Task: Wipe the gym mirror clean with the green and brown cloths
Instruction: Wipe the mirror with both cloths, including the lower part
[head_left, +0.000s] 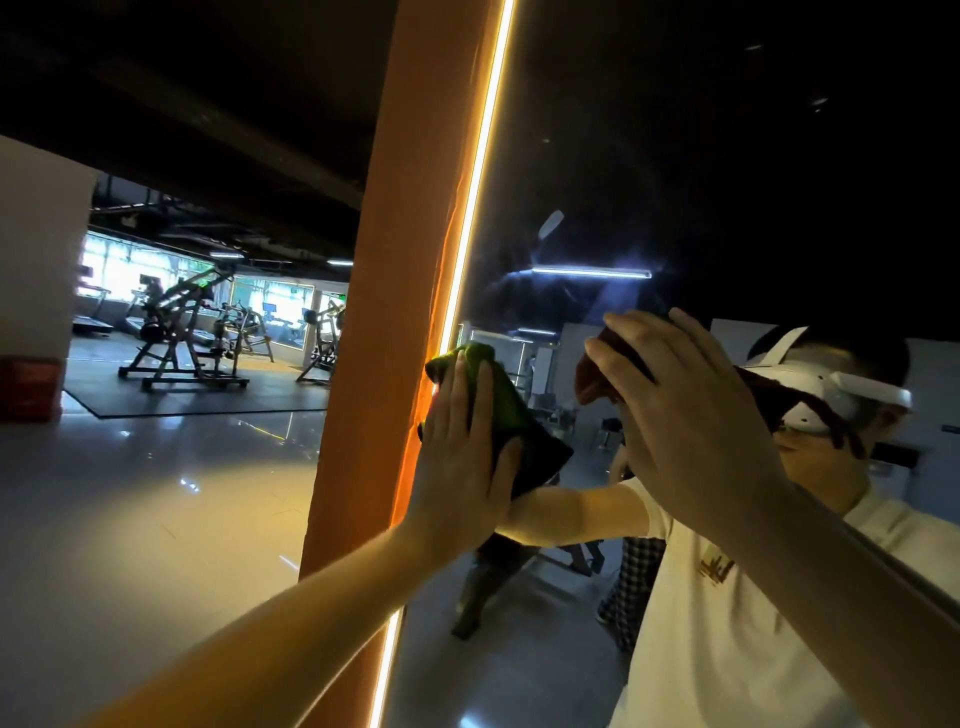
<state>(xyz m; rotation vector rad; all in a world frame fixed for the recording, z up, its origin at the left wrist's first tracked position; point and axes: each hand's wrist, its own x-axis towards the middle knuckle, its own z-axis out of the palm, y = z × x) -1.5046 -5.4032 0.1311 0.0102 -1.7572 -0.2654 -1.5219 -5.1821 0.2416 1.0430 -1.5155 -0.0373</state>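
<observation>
Step in hand: wiping, both cloths on the glass at once, about head height.
Mirror (675, 156): tall panel to the right of the lit strip (478, 171) and the orange pillar (400, 260). It reflects the person, a head-worn camera and gym floor.
Left hand (462, 457): flat, fingers straight and close together. The palm presses the green cloth (506, 410) against the mirror right at its left edge, touching the strip.
Green cloth: bunched above the fingertips, with a loose corner hanging out to the lower right of the hand.
Right hand (691, 415): fingers spread and nearly straight, pressing the brown cloth (597, 379) onto the glass, near the left hand but apart from it.
Brown cloth: mostly hidden under the hand; a fold shows at the fingertips.
Done so far (my judgement): cannot say which areas have been covered; nothing marks a wiped zone.
Left to do (my judgement): a hazy, streaked patch (566, 296) shows just above the hands near the reflected tube light. The upper glass is too dark to grade, and the lower glass is not being touched now.
Progress estimate: mid-task, not near finished.
Containers: no bucket, spray bottle or bin visible.
Background: weight machines (182, 332) on a dark mat, well apart from the mirror.
</observation>
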